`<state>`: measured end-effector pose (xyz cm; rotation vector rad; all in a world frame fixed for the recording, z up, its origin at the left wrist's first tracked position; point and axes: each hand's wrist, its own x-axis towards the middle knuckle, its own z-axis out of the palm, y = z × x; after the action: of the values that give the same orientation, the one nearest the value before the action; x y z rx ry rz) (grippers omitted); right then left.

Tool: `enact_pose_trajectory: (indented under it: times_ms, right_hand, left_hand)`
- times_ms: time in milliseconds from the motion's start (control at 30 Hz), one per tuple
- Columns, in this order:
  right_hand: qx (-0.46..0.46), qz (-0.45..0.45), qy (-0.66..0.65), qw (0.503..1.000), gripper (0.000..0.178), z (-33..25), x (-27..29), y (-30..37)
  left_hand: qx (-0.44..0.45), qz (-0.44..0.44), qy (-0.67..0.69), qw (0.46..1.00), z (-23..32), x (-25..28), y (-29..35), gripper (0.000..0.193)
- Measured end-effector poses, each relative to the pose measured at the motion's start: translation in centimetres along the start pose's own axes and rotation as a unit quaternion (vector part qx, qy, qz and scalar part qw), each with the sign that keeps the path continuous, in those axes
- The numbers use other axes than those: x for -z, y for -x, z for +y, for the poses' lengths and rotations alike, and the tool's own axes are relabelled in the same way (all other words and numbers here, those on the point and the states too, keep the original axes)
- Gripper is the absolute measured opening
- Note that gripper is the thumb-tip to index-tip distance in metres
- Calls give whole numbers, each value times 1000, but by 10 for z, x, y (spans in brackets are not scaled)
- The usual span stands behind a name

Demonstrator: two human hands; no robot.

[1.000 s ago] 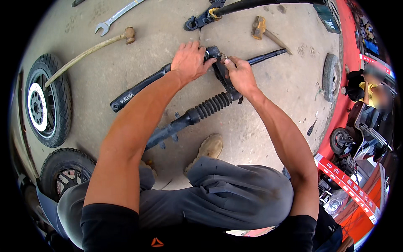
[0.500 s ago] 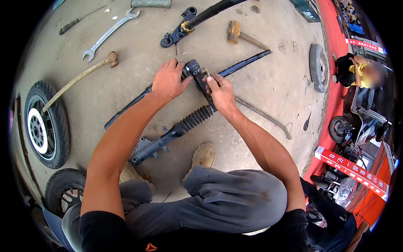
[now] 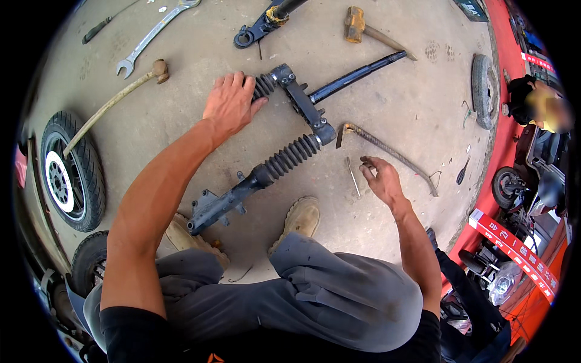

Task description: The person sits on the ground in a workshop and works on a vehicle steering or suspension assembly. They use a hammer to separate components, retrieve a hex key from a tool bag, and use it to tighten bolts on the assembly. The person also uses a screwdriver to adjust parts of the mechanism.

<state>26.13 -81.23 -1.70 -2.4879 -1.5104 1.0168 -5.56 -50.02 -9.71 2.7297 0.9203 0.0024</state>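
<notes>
A motorcycle front fork (image 3: 229,196) lies on the concrete between my boots and the tools, its two legs joined by a clamp (image 3: 305,106) with a steering stem (image 3: 360,75). My left hand (image 3: 230,106) is wrapped over the farther leg, beside its ribbed rubber boot (image 3: 264,86). That leg's lower part is hidden behind my hand and forearm. My right hand (image 3: 382,181) is off the fork, to its right, holding nothing, with fingers half bent and apart. Just left of its fingertips is a thin metal tool (image 3: 353,177), apart from the hand; its exact kind is unclear.
A bent ribbed steel bar (image 3: 387,148) lies right of the clamp. Farther off are a sledgehammer (image 3: 357,27), another fork part (image 3: 257,33), a large wrench (image 3: 151,39) and a wooden-handled hammer (image 3: 115,112). Wheels (image 3: 75,175) stand at left. A person (image 3: 538,103) sits far right.
My right hand has let go of the thin metal tool and moved away from the clamp, down and right. My left hand has shifted from near the clamp onto the leg.
</notes>
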Motion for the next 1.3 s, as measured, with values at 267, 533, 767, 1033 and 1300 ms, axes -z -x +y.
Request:
enact_pose_trajectory:
  times_ms: [267,533,767,1033,1300]
  right_hand:
    - [65,170,28,983,37,-30,135,-234]
    - [74,121,404,903,44,-18,122,-360]
    - [127,80,393,907,39,-77,138,-327]
    - [-32,-93,-208,973,43,-171,88,-128]
    - [-60,-127,-202,969,50,-259,93,-101]
  left_hand:
    - [46,-53,16,997,4,0,-6,50]
    - [58,-70,21,996,7,5,-11,44]
    - [59,-52,33,996,3,-6,1,42]
    - [46,-67,17,997,4,-5,-1,42]
    - [47,-34,15,998,-3,-13,3,42]
